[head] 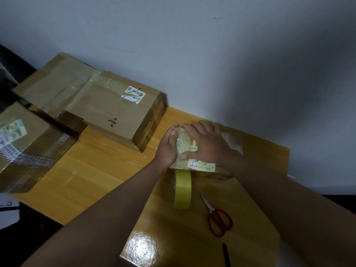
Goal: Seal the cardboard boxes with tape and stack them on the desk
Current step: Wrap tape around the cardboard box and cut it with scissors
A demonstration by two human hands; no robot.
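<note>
Head view shows both hands flat on a small cardboard box (192, 153) on the counter (100, 166): left hand (169, 149) bracing its side, right hand (206, 143) pressing the top with fingers straight. Smoothing tape seems underway; rub firmly outward along the seam, keeping the box braced.

Dim, soft picture. A bright glare patch shines on the glossy desk (142, 249) below the left hand (167, 149); heavy shadow darkens the wall (289, 74) above the right hand (208, 143); edges bend.
</note>
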